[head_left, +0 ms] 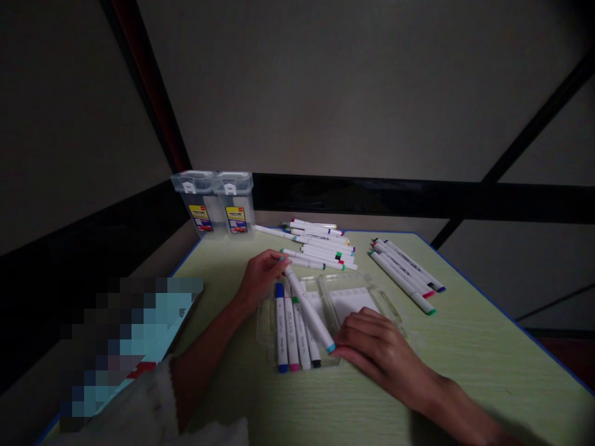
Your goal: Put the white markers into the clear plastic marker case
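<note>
A white marker with light-blue ends slants over an open clear plastic case. My left hand pinches its far end between thumb and fingers. At its near end, my right hand is closed, with thumb and curled fingertips against the light-blue tip. Beneath the held marker, several markers lie side by side in the left half of the case, among them a blue-ended marker and a pink-ended marker. The case's right half holds a white ridged insert, partly hidden by my right hand.
Two clear lidded marker boxes stand at the back left. A pile of white markers lies behind the case, and another group of markers is to the right. A pixelated light-blue item sits at the left table edge.
</note>
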Tool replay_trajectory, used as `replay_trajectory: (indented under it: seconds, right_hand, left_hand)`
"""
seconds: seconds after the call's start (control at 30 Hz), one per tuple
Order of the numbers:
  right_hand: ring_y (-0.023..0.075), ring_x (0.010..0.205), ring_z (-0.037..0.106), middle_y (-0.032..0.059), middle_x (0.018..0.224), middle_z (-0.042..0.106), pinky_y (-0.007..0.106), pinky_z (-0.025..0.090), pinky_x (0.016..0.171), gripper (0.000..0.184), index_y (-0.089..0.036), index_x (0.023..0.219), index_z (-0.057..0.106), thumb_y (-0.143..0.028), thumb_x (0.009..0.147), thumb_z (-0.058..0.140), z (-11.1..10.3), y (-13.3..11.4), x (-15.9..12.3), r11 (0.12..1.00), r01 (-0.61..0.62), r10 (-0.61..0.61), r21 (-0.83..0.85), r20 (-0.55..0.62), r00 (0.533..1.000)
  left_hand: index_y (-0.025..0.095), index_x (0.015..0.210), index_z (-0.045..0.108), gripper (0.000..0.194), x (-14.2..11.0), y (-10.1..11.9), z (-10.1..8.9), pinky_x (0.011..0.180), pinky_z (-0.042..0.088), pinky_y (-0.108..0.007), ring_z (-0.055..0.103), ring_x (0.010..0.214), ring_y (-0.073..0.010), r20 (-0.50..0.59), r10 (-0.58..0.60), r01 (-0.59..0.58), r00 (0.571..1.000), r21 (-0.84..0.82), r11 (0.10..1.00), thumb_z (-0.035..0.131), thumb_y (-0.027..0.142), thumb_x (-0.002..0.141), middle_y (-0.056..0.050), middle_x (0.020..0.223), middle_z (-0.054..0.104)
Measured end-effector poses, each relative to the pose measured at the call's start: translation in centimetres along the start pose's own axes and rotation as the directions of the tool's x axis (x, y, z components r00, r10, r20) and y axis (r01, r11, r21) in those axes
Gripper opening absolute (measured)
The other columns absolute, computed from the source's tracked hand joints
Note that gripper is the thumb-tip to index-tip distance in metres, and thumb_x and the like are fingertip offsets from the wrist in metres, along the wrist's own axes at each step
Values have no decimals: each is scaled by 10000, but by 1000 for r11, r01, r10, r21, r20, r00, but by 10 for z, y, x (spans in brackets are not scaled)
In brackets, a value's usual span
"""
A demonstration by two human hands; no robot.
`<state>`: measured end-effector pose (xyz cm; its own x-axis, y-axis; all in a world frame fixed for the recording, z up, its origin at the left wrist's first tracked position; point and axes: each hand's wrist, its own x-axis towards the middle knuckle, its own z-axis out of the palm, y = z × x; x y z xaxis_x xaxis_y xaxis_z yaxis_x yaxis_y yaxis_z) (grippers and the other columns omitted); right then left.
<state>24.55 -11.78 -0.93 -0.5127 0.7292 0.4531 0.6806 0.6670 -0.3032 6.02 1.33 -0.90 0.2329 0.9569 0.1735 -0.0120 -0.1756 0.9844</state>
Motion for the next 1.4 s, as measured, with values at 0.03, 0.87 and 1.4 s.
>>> replay_trajectory:
  seconds: [0.03,0.87,1.4]
  right_hand:
    - [137,620,515,21,650,568,272,364,591,309,-156,753,572,-325,902,360,0,0,0,1000,3,-3,-6,5,1000]
    - [210,1012,513,109,1166,548,356,462,786,329,-138,1136,520,-294,885,374,-6,-1,0,962,210,-195,-175,100,976]
    - [214,1141,438,120,1217,514,372,415,900,371,-109,1150,511,-326,856,441,-4,0,1,969,202,-176,-142,178,968]
  left_hand:
    - [133,737,624,204,0,0,0,521,398,-199,505,554,-90,-4,15,-15,1000,31,999,622,309,635,-18,689,626]
    - [169,830,664,190,0,-10,2,671,443,-238,570,759,-146,166,144,-184,976,256,949,554,193,677,-47,872,649]
    - [222,966,652,288,-3,-12,0,905,373,-343,554,994,-189,381,168,-306,909,336,891,479,157,745,-44,1045,644]
